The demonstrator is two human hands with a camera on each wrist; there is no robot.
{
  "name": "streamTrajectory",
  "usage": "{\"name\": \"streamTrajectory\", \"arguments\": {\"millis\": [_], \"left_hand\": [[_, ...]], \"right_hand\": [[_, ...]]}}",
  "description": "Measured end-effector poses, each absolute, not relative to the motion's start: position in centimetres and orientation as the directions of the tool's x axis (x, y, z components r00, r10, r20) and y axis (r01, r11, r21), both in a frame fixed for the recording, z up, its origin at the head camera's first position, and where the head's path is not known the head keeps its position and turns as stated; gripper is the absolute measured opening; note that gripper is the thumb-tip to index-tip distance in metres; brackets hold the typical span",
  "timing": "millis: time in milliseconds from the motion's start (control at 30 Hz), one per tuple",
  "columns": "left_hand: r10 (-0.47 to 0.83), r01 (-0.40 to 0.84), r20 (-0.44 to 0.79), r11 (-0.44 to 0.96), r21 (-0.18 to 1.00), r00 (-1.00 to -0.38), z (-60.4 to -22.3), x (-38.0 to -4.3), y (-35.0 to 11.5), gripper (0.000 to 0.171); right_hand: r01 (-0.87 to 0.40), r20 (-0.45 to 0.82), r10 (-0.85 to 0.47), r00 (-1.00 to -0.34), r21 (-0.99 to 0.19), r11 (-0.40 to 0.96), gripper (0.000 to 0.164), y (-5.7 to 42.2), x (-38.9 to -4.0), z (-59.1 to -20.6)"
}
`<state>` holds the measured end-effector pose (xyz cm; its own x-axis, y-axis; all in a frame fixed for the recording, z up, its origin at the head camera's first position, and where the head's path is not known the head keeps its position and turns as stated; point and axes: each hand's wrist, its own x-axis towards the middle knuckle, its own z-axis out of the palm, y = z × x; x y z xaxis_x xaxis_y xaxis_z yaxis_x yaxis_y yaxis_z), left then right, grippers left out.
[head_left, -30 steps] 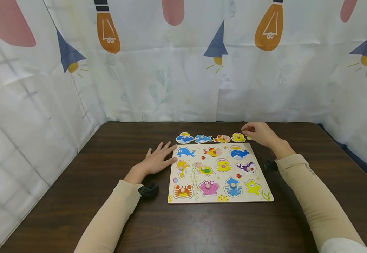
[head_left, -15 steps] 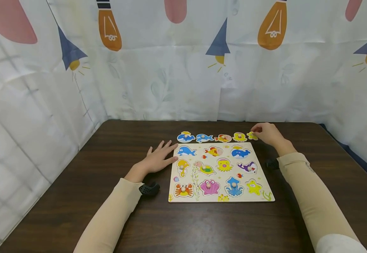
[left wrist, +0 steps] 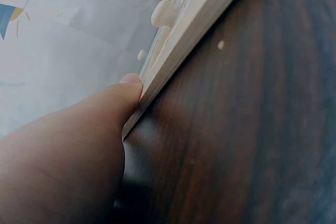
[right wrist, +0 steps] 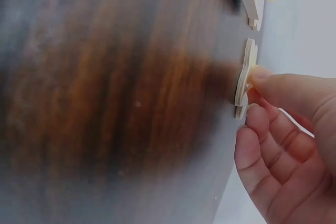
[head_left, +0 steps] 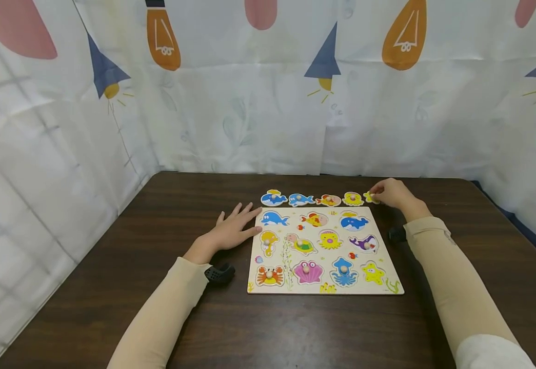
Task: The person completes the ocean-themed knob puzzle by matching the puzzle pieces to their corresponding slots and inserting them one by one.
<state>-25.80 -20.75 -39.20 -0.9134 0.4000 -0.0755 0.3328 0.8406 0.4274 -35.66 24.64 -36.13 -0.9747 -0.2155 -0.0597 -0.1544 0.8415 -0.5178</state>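
Right hand (head_left: 393, 193) nearly closed, thumb and finger pinching yellow star-shaped wooden piece (head_left: 368, 198), just beyond far right corner of cream rectangular wooden puzzle board (head_left: 322, 255). Left hand (head_left: 231, 231) spread, thumb touching board's left edge. Best: pinch at centre, lift straight up, clear of yellow octopus-shaped wooden piece (head_left: 353, 199). Fingers cover star's right side; can't tell if it's off the worktop (head_left: 295, 333).

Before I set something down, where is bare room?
The dark brown table is bare on the near side of the rectangular cream wooden board, between the beige sleeves, and outside them. Crowded: beyond the board, with five colourful wooden pieces and the right hand.
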Motion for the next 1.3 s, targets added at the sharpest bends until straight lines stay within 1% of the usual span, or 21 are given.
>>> {"name": "streamTrajectory", "arguments": {"millis": [300,533,733,1067,1300], "left_hand": [[0.4,0.336,-0.07,0.842,0.423,-0.914,-39.1,-25.8,-20.7,0.071],[0.396,0.331,-0.07,0.841,0.429,-0.916,-39.2,-25.6,-20.7,0.072],[0.396,0.327,-0.079,0.843,0.428,-0.915,-39.2,-25.7,-20.7,0.072],[0.396,0.331,-0.076,0.845,0.42,-0.915,-39.1,-25.7,-20.6,0.072],[0.401,0.33,-0.084,0.84,0.43,-0.912,-39.0,-25.8,-20.7,0.073]], "right_hand": [[-0.121,-0.076,-0.188,-0.979,-0.524,0.843,0.028,24.5,-35.6,-35.9],[-0.165,-0.05,-0.209,-0.977,-0.448,0.878,0.025,24.1,-35.6,-35.7],[-0.202,-0.032,-0.233,-0.972,-0.398,0.895,0.026,24.5,-35.4,-35.5],[-0.281,0.03,-0.297,-0.954,-0.423,0.861,0.027,25.3,-34.1,-34.9],[-0.336,0.043,-0.356,-0.934,-0.446,0.829,0.024,24.6,-32.5,-34.1]]}}
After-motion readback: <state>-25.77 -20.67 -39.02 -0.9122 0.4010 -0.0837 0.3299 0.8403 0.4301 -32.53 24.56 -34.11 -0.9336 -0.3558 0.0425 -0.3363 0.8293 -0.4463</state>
